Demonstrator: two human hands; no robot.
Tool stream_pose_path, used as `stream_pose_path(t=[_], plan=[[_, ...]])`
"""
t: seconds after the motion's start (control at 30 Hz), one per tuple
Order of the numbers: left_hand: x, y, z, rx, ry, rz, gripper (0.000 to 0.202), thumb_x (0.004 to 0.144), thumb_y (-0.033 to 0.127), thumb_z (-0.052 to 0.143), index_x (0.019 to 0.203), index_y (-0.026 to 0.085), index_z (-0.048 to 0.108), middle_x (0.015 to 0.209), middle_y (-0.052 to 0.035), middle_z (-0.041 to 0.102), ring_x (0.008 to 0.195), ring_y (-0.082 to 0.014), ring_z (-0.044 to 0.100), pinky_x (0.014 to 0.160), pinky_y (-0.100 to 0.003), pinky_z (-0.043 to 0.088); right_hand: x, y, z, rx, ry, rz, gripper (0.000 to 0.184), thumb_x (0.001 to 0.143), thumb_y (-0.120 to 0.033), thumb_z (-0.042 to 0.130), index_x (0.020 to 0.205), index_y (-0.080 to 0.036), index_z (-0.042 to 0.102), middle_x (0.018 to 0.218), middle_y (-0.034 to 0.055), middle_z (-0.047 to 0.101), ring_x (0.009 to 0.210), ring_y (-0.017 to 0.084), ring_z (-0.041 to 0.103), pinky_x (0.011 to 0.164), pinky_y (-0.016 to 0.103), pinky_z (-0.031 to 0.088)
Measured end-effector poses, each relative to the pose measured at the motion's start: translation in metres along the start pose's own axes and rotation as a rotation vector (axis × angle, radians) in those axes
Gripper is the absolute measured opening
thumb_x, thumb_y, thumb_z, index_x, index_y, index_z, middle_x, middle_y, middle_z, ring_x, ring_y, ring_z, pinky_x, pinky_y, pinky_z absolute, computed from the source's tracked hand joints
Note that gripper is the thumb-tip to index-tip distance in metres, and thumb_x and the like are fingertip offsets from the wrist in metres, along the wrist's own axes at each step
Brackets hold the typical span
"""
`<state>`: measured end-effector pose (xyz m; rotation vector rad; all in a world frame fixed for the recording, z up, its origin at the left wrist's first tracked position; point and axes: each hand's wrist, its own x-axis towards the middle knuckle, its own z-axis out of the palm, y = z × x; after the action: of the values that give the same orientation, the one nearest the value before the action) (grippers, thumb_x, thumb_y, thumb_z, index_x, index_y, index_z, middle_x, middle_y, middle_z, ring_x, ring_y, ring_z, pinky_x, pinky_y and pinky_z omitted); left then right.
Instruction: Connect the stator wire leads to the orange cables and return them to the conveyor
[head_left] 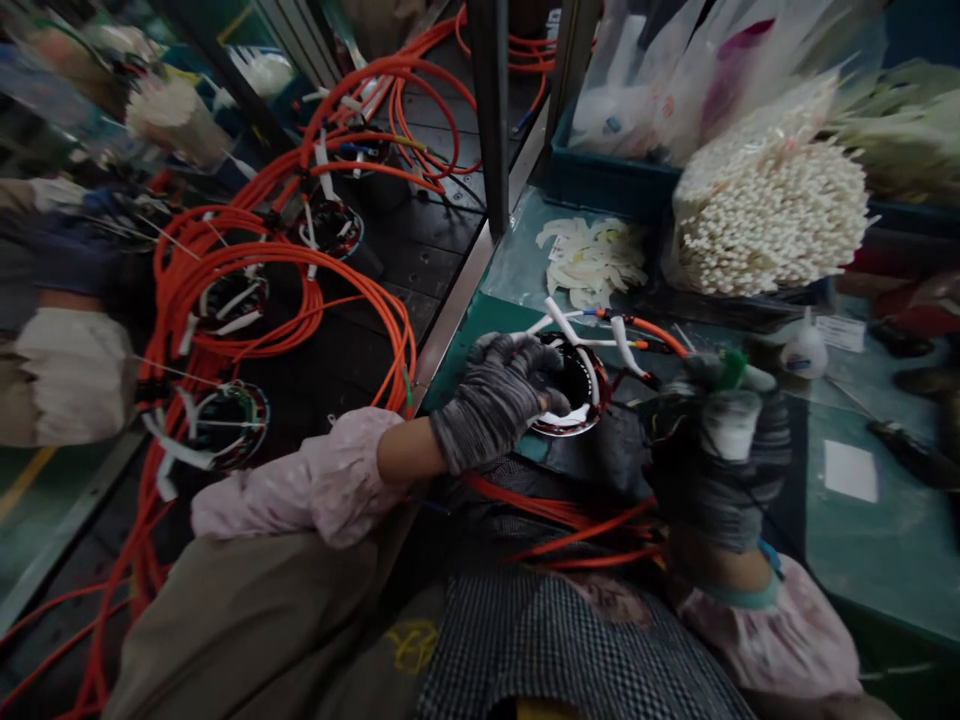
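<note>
My left hand (499,400), in a grey knitted glove, grips the left rim of a motor stator (592,405), a round wound ring with a white inner lining. White sleeves (624,342) and an orange cable (654,328) come off its far side. To the right of the stator, my right hand (739,470), gloved alike, is raised with its fingers curled. White wrapping (729,425) and a green piece (731,370) show at its fingers. Blur hides what that hand holds, if anything.
Several stators with coiled orange cables (360,270) lie on a dark roller conveyor (424,275) to my left. A co-worker's gloved hand (71,250) is at the far left. White tubes in a bag (780,215), pale strips (596,260) and a small bottle (805,350) are on the bench.
</note>
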<state>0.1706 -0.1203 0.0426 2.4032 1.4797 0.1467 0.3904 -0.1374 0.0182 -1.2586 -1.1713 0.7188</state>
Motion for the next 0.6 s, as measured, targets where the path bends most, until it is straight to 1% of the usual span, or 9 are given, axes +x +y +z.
stream_pose_path(t=[0.07,0.13,0.23,0.3,0.37,0.43,0.47,0.53,0.6], plan=[[-0.016,0.002,0.013,0.102,0.079,0.086,0.027,0.104,0.027,0.060,0.125,0.037,0.076,0.133,-0.0025,0.073,0.131,-0.0299,0.060,0.111,-0.054,0.047,-0.004,-0.008,0.012,-0.018,-0.098,-0.065,0.023,0.101,-0.041,0.063,0.117,-0.028,0.072,0.113,0.0046,0.076,0.102,0.024,0.073,0.091,0.046,0.060],[-0.033,0.001,0.027,0.184,0.136,0.216,0.034,0.106,0.020,0.053,0.133,0.032,0.071,0.132,-0.0049,0.074,0.127,-0.0271,0.064,0.106,-0.048,0.053,-0.005,-0.011,0.024,-0.164,-0.287,-0.229,0.024,0.100,-0.038,0.064,0.120,-0.028,0.073,0.114,0.0062,0.078,0.104,0.026,0.073,0.095,0.048,0.059],[-0.050,-0.008,0.039,0.147,0.246,0.303,0.036,0.106,0.016,0.049,0.134,0.021,0.070,0.135,-0.0097,0.073,0.130,-0.0263,0.065,0.109,-0.044,0.055,-0.006,-0.007,0.039,-0.629,-0.497,-0.500,0.031,0.102,-0.032,0.059,0.127,-0.021,0.074,0.114,0.0128,0.077,0.092,0.027,0.073,0.076,0.039,0.056],[-0.054,-0.021,0.034,-0.039,0.202,0.335,0.036,0.106,0.015,0.047,0.131,0.021,0.072,0.138,-0.0084,0.072,0.135,-0.0230,0.063,0.114,-0.040,0.053,-0.008,-0.003,0.045,-0.915,-0.553,-0.577,0.035,0.100,-0.027,0.060,0.131,-0.019,0.073,0.113,0.0152,0.077,0.083,0.026,0.071,0.061,0.033,0.046],[-0.051,-0.036,0.019,-0.300,0.073,0.350,0.037,0.104,0.013,0.044,0.121,0.024,0.076,0.135,-0.0064,0.074,0.133,-0.0176,0.065,0.114,-0.034,0.053,-0.011,-0.001,0.047,-1.061,-0.586,-0.611,0.036,0.099,-0.028,0.064,0.132,-0.019,0.074,0.110,0.0149,0.076,0.082,0.025,0.069,0.057,0.031,0.037],[-0.042,-0.049,0.001,-0.515,0.011,0.265,0.036,0.101,0.010,0.044,0.106,0.024,0.076,0.121,-0.0062,0.078,0.121,-0.0156,0.071,0.107,-0.031,0.057,-0.014,-0.001,0.047,-1.096,-0.591,-0.636,0.034,0.100,-0.036,0.066,0.129,-0.020,0.075,0.107,0.0139,0.076,0.083,0.025,0.068,0.058,0.031,0.033],[-0.034,-0.054,-0.007,-0.571,0.038,0.190,0.033,0.101,0.011,0.044,0.104,0.023,0.075,0.116,-0.0072,0.079,0.114,-0.0163,0.073,0.103,-0.032,0.059,-0.015,-0.001,0.047,-1.092,-0.585,-0.640,0.034,0.101,-0.040,0.065,0.127,-0.021,0.077,0.105,0.0137,0.076,0.083,0.024,0.067,0.059,0.031,0.032],[-0.012,-0.059,-0.018,-0.593,0.138,0.011,0.027,0.102,0.018,0.046,0.111,0.022,0.071,0.116,-0.0096,0.078,0.112,-0.0195,0.072,0.100,-0.036,0.059,-0.017,0.000,0.047,-1.064,-0.573,-0.629,0.036,0.102,-0.045,0.064,0.124,-0.020,0.078,0.104,0.0136,0.075,0.082,0.022,0.065,0.060,0.031,0.029],[0.014,-0.060,-0.019,-0.614,0.091,-0.104,0.029,0.103,0.029,0.052,0.126,0.020,0.067,0.126,-0.0114,0.075,0.116,-0.0227,0.070,0.100,-0.037,0.058,-0.018,0.003,0.048,-1.040,-0.548,-0.609,0.036,0.102,-0.046,0.064,0.121,-0.020,0.079,0.103,0.0132,0.075,0.080,0.021,0.062,0.061,0.031,0.026]])
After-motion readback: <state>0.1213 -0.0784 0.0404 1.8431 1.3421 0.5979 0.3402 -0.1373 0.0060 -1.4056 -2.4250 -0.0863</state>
